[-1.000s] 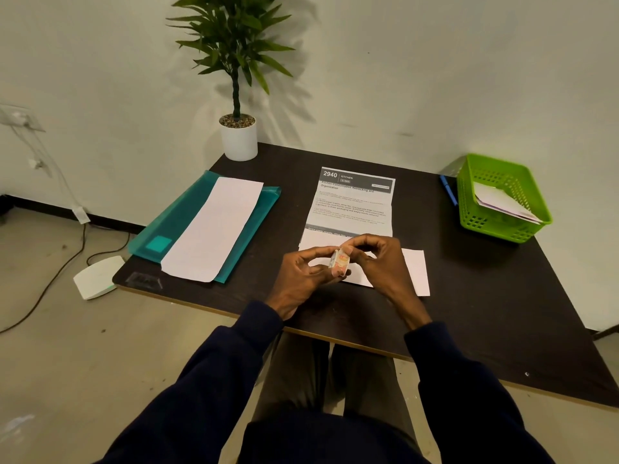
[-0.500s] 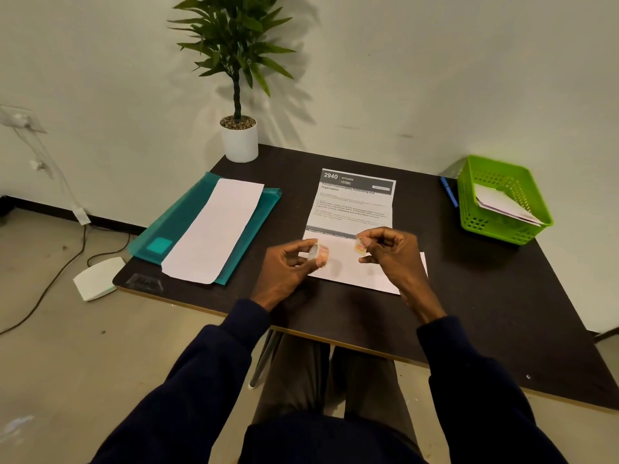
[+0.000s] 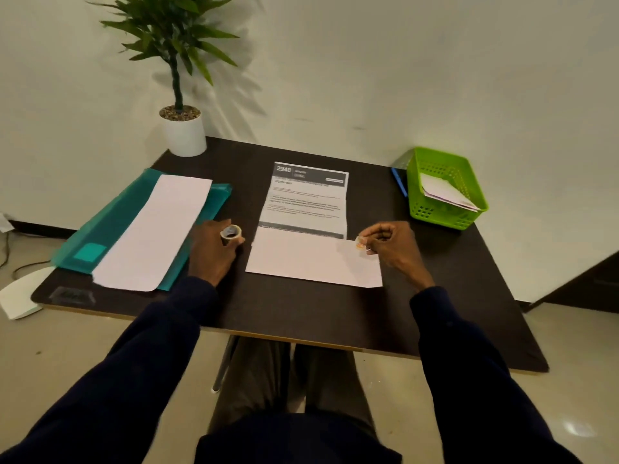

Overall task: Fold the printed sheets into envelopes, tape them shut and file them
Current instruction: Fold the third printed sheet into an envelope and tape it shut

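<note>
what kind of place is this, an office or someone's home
Most likely a small office or paperwork corner, though a home desk is possible. A dark table against a bare wall holds a teal folder, a green basket of folded papers and a potted plant.

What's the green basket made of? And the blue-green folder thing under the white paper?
The green basket looks like moulded plastic: it is bright and slightly shiny, with a grid of small holes in its walls. The teal folder seems to be thin plastic with a soft sheen. It looks a bit see-through, though that is hard to tell. The white sheet on it looks like plain matte paper, flat and thin.
</note>
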